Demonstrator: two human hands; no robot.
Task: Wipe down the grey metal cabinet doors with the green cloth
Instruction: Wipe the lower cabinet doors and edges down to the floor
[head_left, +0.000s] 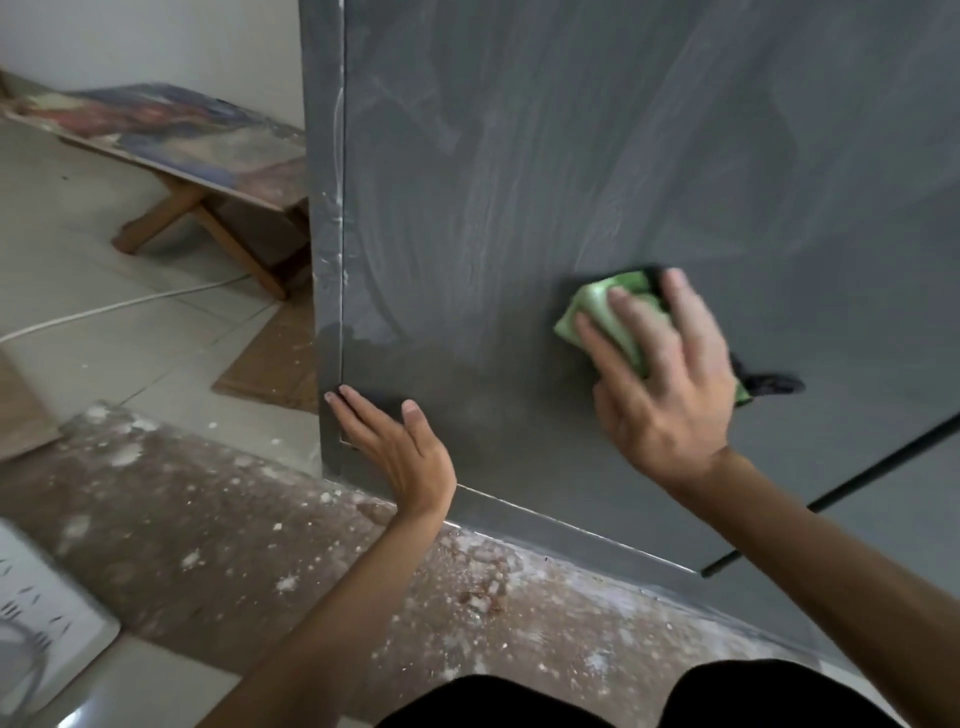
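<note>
No writing or brand mark is readable on any surface. The right hand (670, 374) presses the green cloth (608, 317) flat against the grey cabinet door (571, 156), in the lower part of the door, between its left edge and the dark seam on its right. The fingers (628, 327) are spread over the cloth; the folded cloth protrudes beyond the fingertips to the upper left, and a dark portion shows below the hand. The left hand (395, 447) rests flat on the door's lower left corner, fingers together, fingertips at the left edge seam. Pale wipe streaks cover the door above. A dusty floor sheet (208, 519) lies below the bottom edge.
</note>
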